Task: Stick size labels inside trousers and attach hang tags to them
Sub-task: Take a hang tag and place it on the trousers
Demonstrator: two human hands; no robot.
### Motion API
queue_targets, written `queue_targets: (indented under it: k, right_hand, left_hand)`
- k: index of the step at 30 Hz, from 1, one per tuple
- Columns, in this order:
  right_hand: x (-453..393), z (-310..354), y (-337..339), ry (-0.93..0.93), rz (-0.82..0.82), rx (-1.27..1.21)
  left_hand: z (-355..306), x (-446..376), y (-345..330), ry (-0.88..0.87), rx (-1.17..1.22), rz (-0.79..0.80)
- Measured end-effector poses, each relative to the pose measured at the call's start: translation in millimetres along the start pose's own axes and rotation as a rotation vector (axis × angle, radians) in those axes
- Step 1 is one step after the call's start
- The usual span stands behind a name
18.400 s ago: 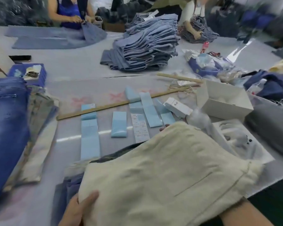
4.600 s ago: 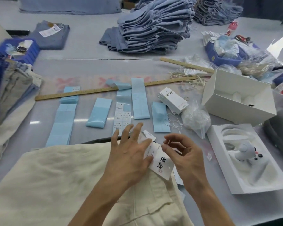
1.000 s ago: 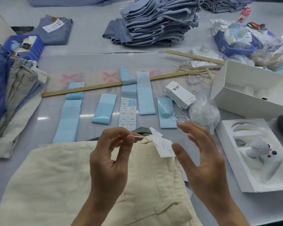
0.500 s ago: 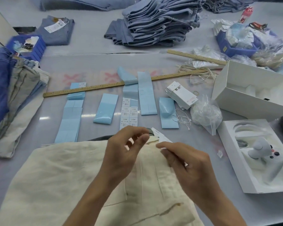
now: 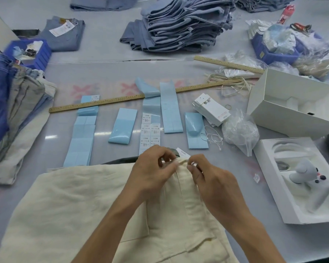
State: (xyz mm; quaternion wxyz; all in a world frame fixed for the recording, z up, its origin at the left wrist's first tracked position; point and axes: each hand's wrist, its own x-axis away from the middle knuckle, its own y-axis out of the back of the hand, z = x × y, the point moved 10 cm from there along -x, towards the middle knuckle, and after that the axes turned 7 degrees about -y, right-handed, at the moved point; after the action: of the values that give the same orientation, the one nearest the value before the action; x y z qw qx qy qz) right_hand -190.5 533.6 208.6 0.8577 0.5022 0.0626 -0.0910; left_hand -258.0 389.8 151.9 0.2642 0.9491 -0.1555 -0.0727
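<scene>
While both hands work at the waistband edge of the cream trousers [image 5: 95, 202], the left hand [image 5: 152, 171] pinches it, and the right hand [image 5: 211, 179] pinches just beside it. A white hang tag [image 5: 183, 153] pokes out beyond the waistband, between the fingertips (string not discernible), equally near both.

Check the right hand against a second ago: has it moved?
Yes. The right hand has closed in leftward onto the cream trousers waistband, away from the open white tray, meeting the left hand.
</scene>
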Motion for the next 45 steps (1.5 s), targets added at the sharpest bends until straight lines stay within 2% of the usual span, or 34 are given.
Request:
queue_targets:
  k: [2, 5, 10, 15, 18, 22, 24, 26, 31, 34, 41, 45]
  right_hand:
    - [-0.7, 6.4, -2.3, 0.018, 0.012, -0.008]
    - [-4.8, 8.4, -6.4, 0.007, 0.067, 0.014]
    - [-13.6, 16.0, -9.6, 0.062, 0.14, 0.117]
    - [-17.9, 14.3, -17.0, 0.072, 0.218, 0.204]
    - [-16.3, 17.5, -13.0, 0.084, 0.167, 0.154]
    - [-15.7, 14.9, 3.9, 0.096, -0.021, -0.167]
    - [-17.0, 6.4, 2.7, 0.037, -0.041, -0.347]
    - [-15.3, 1.6, -4.6, -0.006, -0.017, -0.428]
    - [-9.8, -1.5, -6.2, 0.017, -0.054, -0.3]
    - [-9.0, -9.1, -1.7, -0.034, -0.081, -0.327]
    - [-2.4, 0.7, -8.9, 0.046, -0.08, -0.17]
    - [4.8, 6.9, -16.0, 0.045, -0.126, -0.111]
  left_hand:
    - [15.6, -1.9, -5.1, 0.142, 0.147, 0.039]
    - [24.3, -6.5, -7.5, 0.23, 0.264, 0.068]
    - [25.3, -5.1, -4.8, 0.228, 0.378, 0.057]
    - [24.9, -2.9, -3.4, 0.199, 0.374, 0.032]
    - [26.8, -2.1, -4.7, 0.194, 0.36, 0.029]
    - [29.7, 0.6, -7.3, 0.182, 0.367, 0.015]
    - [31.2, 1.5, -6.8, 0.172, 0.356, -0.005]
    - [33.4, 2.2, -6.2, 0.166, 0.355, -0.026]
    - [34.7, 2.3, -7.3, 0.153, 0.337, -0.03]
    - [34.5, 3.2, -6.9, 0.157, 0.344, -0.036]
    - [32.2, 2.1, -8.0, 0.205, 0.315, -0.012]
    - [22.9, -0.5, -2.3, 0.162, 0.371, -0.036]
